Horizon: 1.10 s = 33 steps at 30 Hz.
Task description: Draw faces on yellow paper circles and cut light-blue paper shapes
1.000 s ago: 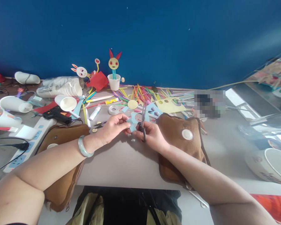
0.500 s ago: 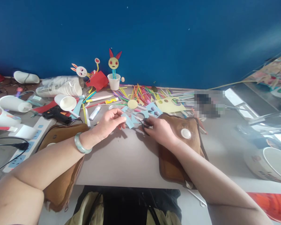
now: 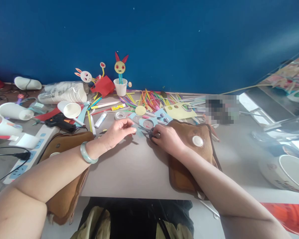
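My left hand (image 3: 117, 132) pinches a small piece of light blue paper (image 3: 139, 131) between thumb and fingers; the paper is blurred. My right hand (image 3: 168, 137) is closed round the dark handles of a pair of scissors (image 3: 153, 135). The blades point left, toward the paper; whether they touch it I cannot tell. Just behind the hands lies more light blue paper (image 3: 161, 116) with round holes cut in it. A roll of clear tape (image 3: 119, 115) lies behind my left hand, near a yellow paper circle (image 3: 140, 110).
Brown cushion-like pads (image 3: 189, 166) lie under both forearms. Colourful sticks (image 3: 151, 99) and punched yellow paper (image 3: 180, 110) fill the back. A rabbit figure stands in a paper cup (image 3: 120, 88). At left are a glue gun (image 3: 59, 122), stacked cups (image 3: 64, 94) and a power strip (image 3: 31, 152).
The blue paper has turned in my left hand and less of it shows. My left hand has shifted slightly, uncovering more of the tape roll. The scissors remain in my right hand.
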Tool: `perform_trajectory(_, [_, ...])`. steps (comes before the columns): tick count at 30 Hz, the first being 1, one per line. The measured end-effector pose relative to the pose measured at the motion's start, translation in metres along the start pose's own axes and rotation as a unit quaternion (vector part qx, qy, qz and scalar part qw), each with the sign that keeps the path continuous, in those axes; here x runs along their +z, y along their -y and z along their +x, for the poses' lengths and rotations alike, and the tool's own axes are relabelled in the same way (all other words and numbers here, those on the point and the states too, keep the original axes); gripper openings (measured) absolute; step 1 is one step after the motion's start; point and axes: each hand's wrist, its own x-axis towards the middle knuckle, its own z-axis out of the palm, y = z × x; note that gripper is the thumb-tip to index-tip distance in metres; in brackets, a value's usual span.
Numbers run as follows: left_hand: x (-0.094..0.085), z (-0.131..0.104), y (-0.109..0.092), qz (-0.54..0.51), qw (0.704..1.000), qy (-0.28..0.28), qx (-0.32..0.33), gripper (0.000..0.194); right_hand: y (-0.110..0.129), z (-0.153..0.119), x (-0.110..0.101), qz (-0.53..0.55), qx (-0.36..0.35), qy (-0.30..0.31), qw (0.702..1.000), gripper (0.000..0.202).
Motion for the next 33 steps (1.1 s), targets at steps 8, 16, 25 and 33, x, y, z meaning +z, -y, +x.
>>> perform_trajectory(8, [0.001,0.0,0.001,-0.044,0.999,0.017,0.0,0.014,0.004,-0.004,-0.01,-0.029,-0.003,0.028,0.999,0.01])
perform_trajectory(16, [0.012,-0.005,-0.003,-0.035,0.999,0.018,-0.009,0.019,0.022,-0.014,-0.006,0.196,-0.049,-0.047,0.978,0.028])
perform_trajectory(25, [0.017,-0.009,-0.001,-0.01,0.999,0.038,0.007,0.024,0.029,-0.017,0.014,0.298,-0.063,-0.069,0.95,0.018])
perform_trajectory(33, [0.012,-0.007,-0.002,-0.001,0.998,0.06,0.002,0.025,0.028,-0.017,0.01,0.31,-0.038,-0.056,0.948,0.014])
